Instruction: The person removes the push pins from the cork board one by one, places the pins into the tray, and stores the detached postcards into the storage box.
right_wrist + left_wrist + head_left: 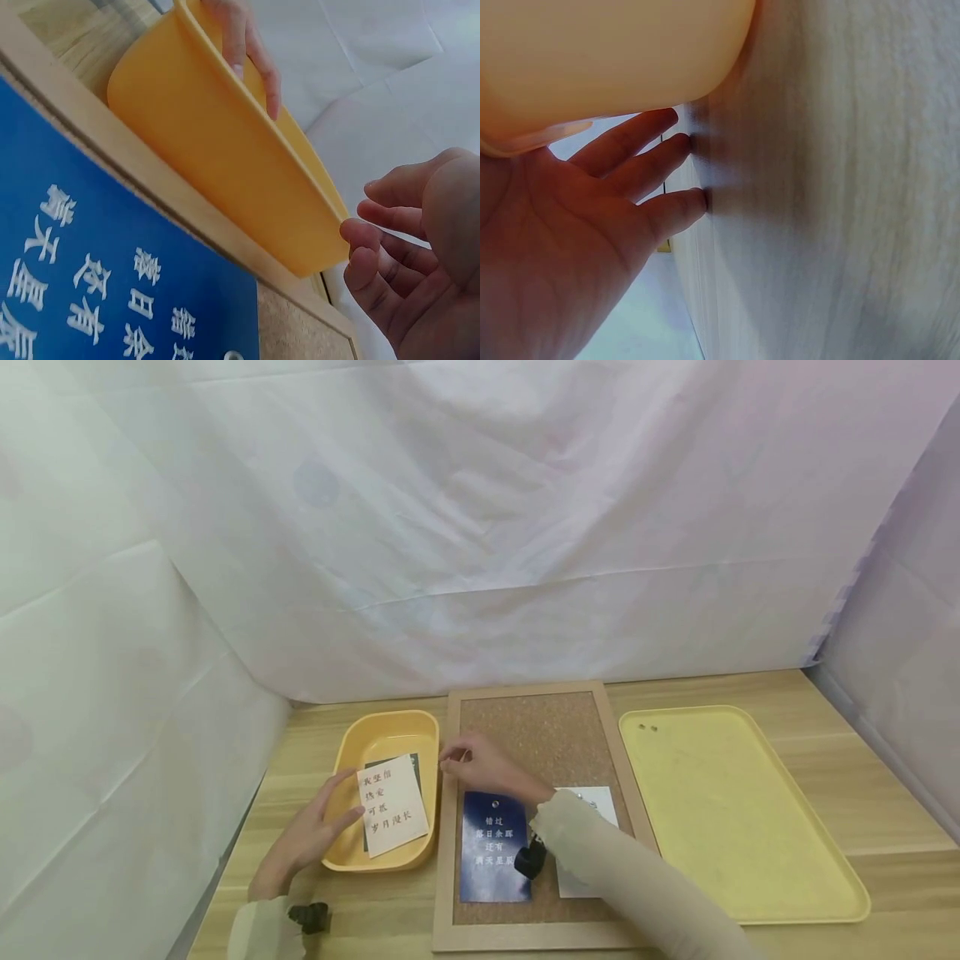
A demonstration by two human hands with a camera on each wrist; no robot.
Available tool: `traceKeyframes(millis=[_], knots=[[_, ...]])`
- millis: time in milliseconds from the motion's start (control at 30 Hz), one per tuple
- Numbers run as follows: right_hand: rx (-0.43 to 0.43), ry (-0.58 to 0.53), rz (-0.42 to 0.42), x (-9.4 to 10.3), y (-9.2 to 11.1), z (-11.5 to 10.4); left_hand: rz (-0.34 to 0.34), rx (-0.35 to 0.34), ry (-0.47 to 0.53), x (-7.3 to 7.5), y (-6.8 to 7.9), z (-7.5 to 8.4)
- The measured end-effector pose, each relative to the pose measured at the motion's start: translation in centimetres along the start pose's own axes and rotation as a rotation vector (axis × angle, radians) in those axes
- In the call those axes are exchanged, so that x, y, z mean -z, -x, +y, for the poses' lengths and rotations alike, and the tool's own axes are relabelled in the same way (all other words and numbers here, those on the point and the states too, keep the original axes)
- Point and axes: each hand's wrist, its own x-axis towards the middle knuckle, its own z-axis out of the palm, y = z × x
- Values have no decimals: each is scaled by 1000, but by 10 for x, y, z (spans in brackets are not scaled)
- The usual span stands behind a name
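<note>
My left hand straddles the left rim of an orange-yellow plastic bin. Its thumb and forefinger reach in by the edge of a cream card with printed characters, while the other fingers extend outside, low by the table. Under the cream card a dark card peeks out. Over the left frame of a cork board, close to the bin's right rim, is my right hand; its fingers bend loosely with nothing visible between them. Below it, a blue card with white characters lies on the cork.
A white card on the board is partly hidden by my right forearm. Right of the board lies a yellow tray with two small metallic pieces in its far left corner. White cloth hangs behind and on both sides.
</note>
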Motion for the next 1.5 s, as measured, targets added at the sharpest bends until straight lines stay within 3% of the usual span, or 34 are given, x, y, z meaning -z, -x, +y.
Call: traceKeyframes(millis=[200, 433, 700, 1100, 1500], knots=[[-13, -6, -5, 7, 10, 12, -9, 4, 5, 0, -1, 0], [38, -9, -17, 12, 20, 20, -6, -10, -2, 2, -1, 1], [-33, 13, -37, 16, 33, 34, 14, -34, -8, 1, 0, -3], [-57, 6, -71, 17, 51, 51, 9, -14, 5, 2, 1, -5], [-69, 25, -99, 17, 57, 59, 7, -15, 7, 1, -1, -5]])
